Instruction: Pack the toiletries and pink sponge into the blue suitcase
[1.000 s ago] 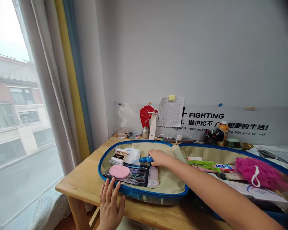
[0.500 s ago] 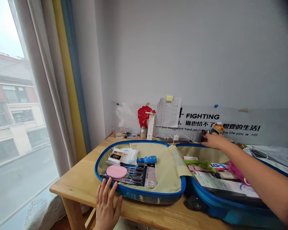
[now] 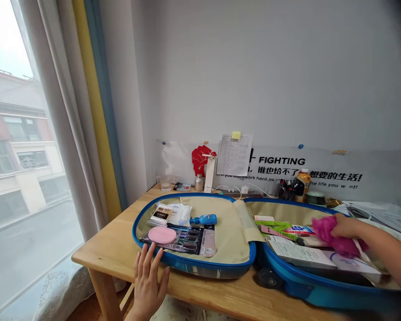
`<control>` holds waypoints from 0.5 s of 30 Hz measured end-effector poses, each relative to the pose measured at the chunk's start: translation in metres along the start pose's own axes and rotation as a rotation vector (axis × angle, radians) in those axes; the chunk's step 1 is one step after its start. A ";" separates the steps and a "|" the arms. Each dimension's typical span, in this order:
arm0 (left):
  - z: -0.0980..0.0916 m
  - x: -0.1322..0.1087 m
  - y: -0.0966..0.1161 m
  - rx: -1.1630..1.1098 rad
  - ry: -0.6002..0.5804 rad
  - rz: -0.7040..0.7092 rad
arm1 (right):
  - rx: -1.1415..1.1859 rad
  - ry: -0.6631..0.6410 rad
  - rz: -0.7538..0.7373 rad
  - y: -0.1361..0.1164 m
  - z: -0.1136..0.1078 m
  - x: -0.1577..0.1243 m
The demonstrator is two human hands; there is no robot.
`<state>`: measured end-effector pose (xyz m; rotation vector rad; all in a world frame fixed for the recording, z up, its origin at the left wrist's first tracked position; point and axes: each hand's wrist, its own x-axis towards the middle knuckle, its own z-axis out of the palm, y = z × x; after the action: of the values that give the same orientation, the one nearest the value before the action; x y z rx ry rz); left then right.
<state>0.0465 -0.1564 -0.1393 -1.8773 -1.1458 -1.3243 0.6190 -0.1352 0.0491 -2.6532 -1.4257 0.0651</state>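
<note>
Right hand (image 3: 346,226) clenched on pink mesh bath puff (image 3: 329,236), in right shell of open blue suitcase (image 3: 220,264). Left hand (image 3: 149,285) released, fingers spread, by front edge of worktop (image 3: 120,240). Risk: puff mesh snagging packaged tubes (image 3: 285,229), dragging them out of place.

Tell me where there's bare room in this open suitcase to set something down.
Free lining lies in the left half, between the blue bottle, toothbrush pack and centre flap. The right half is crowded around the pink pouf.
</note>
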 end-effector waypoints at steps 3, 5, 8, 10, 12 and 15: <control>0.000 0.000 0.001 0.004 -0.001 -0.008 | -0.029 0.023 0.094 -0.017 -0.012 -0.003; 0.001 0.000 0.002 0.004 -0.004 -0.014 | -0.018 0.096 0.080 -0.037 -0.025 -0.010; 0.002 -0.002 0.002 0.001 -0.007 -0.021 | 0.047 0.205 -0.080 -0.085 -0.041 -0.025; 0.002 -0.002 0.001 -0.002 -0.012 -0.025 | 0.122 0.219 -0.269 -0.129 -0.043 -0.039; 0.002 -0.002 0.001 -0.004 -0.015 -0.027 | 0.213 0.198 -0.479 -0.180 -0.037 -0.058; 0.001 -0.003 0.001 -0.005 -0.019 -0.022 | 0.324 0.115 -0.769 -0.257 -0.014 -0.094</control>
<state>0.0473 -0.1567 -0.1421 -1.8900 -1.1762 -1.3252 0.3554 -0.0743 0.0950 -1.6956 -2.0680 0.0566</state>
